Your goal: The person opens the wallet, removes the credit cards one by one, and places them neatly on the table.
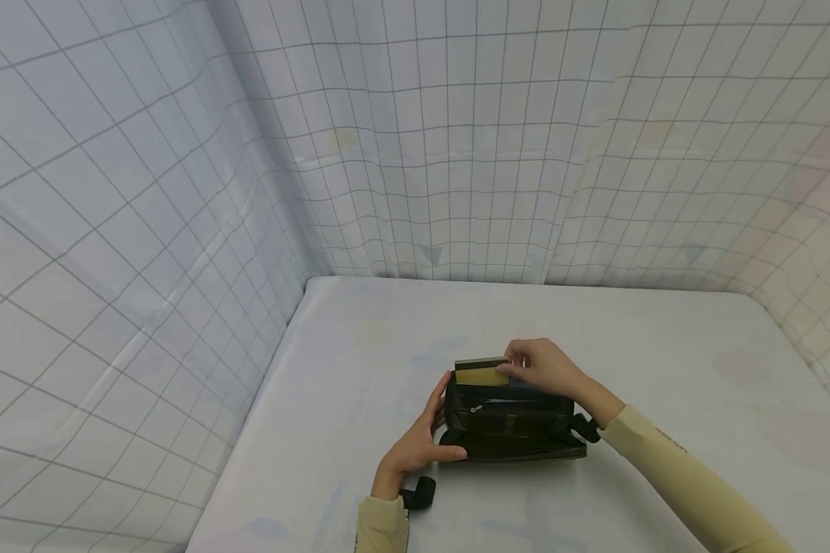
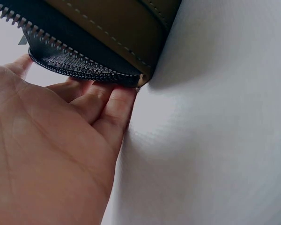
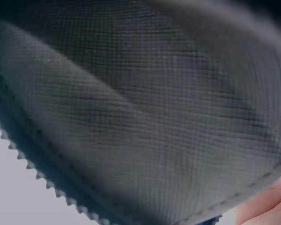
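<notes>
A dark zip-around wallet lies spread open on the table, a zipped pocket across its middle. My left hand grips its left end, with the thumb over the front flap and the fingers along the side. In the left wrist view, the fingertips touch the wallet's toothed zipper edge. A yellow card stands partly out of the back section. My right hand pinches the card at its right edge. Grey lining fills most of the right wrist view, hiding all but a bit of that hand.
The white table spreads around the wallet. White grid-patterned curtains hang behind it and along the left and right sides. A black wrist strap mount sits on my left wrist, close to the table.
</notes>
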A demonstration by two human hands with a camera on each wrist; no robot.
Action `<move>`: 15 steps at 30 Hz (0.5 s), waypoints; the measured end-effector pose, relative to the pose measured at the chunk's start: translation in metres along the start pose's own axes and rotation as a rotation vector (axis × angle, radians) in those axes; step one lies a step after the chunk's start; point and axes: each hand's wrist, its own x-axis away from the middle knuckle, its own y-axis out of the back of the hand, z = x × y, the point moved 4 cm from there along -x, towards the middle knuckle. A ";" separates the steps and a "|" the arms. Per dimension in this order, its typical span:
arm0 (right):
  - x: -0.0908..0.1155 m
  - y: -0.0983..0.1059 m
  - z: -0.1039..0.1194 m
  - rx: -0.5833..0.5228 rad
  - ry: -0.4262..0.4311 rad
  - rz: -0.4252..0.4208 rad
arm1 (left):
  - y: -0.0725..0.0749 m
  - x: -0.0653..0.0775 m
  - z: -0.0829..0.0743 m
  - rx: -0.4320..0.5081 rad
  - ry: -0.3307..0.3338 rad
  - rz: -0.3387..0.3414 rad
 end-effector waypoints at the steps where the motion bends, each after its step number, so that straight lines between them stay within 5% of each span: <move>1: 0.000 0.000 -0.001 -0.004 -0.001 0.000 | 0.000 0.000 0.000 0.001 0.001 0.000; 15: 0.002 0.007 -0.006 -0.068 -0.028 -0.014 | 0.000 -0.001 0.000 -0.026 0.004 -0.009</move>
